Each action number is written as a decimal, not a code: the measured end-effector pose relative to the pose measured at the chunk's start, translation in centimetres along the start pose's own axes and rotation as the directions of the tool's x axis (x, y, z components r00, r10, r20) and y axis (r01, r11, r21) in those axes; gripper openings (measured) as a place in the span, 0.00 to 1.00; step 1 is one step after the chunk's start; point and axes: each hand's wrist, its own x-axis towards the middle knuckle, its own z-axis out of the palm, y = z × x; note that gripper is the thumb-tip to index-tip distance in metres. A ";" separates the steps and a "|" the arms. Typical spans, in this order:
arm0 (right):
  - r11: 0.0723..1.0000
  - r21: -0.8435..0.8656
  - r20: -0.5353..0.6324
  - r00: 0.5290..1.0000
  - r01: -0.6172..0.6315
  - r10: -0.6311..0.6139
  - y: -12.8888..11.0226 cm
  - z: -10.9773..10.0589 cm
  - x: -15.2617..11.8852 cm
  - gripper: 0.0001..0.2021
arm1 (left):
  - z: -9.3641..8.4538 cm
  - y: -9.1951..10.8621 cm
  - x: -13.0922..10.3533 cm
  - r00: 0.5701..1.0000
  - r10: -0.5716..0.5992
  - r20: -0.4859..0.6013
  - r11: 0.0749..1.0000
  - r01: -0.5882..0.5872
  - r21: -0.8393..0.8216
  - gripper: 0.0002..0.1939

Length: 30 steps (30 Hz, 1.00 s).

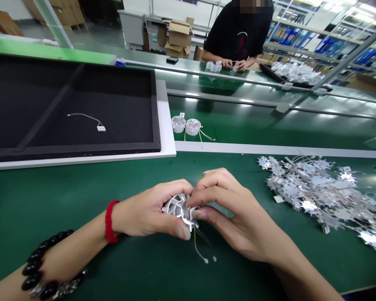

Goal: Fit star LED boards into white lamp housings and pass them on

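Note:
My left hand (147, 207) is closed around the rim of a round, silvery-white finned housing (176, 205), thumb in front and fingers behind. At the housing's right edge, my right hand (238, 209) pinches a small white square part (192, 212) between thumb and fingers. Whether that part is seated or loose is hidden by the fingertips. A thin yellowish wire (195, 246) hangs below the housing and ends in a small white connector (206, 261) over the green tabletop (128, 267).
Right of my hands lies a heap of shiny star-shaped plates with wires (313, 188). Two round white housings (193, 127) stand beyond the pale strip. A black tray (122, 92) at left holds a wired tag (101, 128). Across the bench, a person (238, 33) handles similar parts.

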 end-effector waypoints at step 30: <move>0.970 0.145 -0.151 0.964 -0.197 0.218 -0.5 -0.4 0.2 0.05 | -0.1 -0.1 -0.4 0.995 0.005 -0.102 0.993 -0.017 -0.117 0.27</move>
